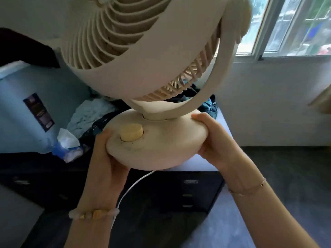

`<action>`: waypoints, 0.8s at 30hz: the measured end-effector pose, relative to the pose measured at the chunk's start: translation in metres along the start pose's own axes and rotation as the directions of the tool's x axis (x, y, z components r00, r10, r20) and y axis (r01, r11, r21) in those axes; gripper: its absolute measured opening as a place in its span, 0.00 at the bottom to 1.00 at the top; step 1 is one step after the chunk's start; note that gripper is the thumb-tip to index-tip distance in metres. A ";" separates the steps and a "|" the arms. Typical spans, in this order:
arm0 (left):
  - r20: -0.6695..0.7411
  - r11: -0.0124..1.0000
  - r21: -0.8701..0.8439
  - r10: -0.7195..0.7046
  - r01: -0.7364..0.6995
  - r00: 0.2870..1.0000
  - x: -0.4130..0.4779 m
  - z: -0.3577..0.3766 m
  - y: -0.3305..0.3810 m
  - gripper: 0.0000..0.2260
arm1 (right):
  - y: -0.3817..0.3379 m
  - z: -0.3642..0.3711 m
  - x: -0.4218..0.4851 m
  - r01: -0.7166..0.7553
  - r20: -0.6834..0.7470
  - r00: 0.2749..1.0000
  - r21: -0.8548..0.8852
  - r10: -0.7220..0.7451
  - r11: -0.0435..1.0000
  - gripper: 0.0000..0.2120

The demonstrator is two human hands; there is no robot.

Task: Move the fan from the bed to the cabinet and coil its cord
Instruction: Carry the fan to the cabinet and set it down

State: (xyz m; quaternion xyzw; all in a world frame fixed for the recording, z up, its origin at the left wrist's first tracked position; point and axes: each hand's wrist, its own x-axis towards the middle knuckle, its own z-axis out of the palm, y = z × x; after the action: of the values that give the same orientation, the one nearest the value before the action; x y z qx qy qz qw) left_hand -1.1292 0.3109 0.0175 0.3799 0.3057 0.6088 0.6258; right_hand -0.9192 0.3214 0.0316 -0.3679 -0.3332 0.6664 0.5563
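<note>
A cream table fan (154, 144) with a round base and a yellow dial fills the middle and top of the head view, held up in the air and tilted away. My left hand (105, 158) grips the base's left edge from below. My right hand (211, 140) grips the base's right edge. The white cord (129, 190) hangs from under the base and runs down past my left wrist. Below and behind the fan stands a dark cabinet (193, 190) with drawer handles and a pale top.
On the cabinet top lie a tissue pack (67, 145), crumpled light cloth (89, 113) and dark clothes (206, 102). A blue wall panel with a dark sticker (38, 111) rises at the left. A window (295, 25) is at the upper right, dark floor at the right.
</note>
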 end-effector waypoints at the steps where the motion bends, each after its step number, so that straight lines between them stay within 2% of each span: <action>1: 0.021 1.000 -0.007 -0.007 0.008 1.000 0.002 0.013 -0.008 0.19 | -0.006 -0.013 -0.005 0.010 -0.021 1.000 0.006 -0.009 1.000 0.10; 10: 0.115 0.995 0.004 -0.103 0.103 0.988 0.012 0.134 -0.085 0.17 | -0.067 -0.136 -0.054 0.078 -0.139 0.987 -0.013 -0.079 0.997 0.14; 18: 0.104 0.981 -0.013 -0.191 0.193 0.976 0.025 0.197 -0.142 0.16 | -0.095 -0.218 -0.061 0.092 -0.166 0.982 0.000 -0.091 0.996 0.11; 24: 0.073 0.965 -0.010 -0.262 0.263 0.962 0.058 0.228 -0.185 0.18 | -0.110 -0.275 -0.033 0.059 -0.156 0.986 0.020 -0.056 0.998 0.12</action>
State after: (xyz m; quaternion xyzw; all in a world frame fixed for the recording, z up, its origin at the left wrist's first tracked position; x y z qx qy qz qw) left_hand -0.8346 0.3506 -0.0150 0.3511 0.3250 0.5098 0.7150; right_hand -0.6244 0.3156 -0.0099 -0.4021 -0.2913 0.6235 0.6040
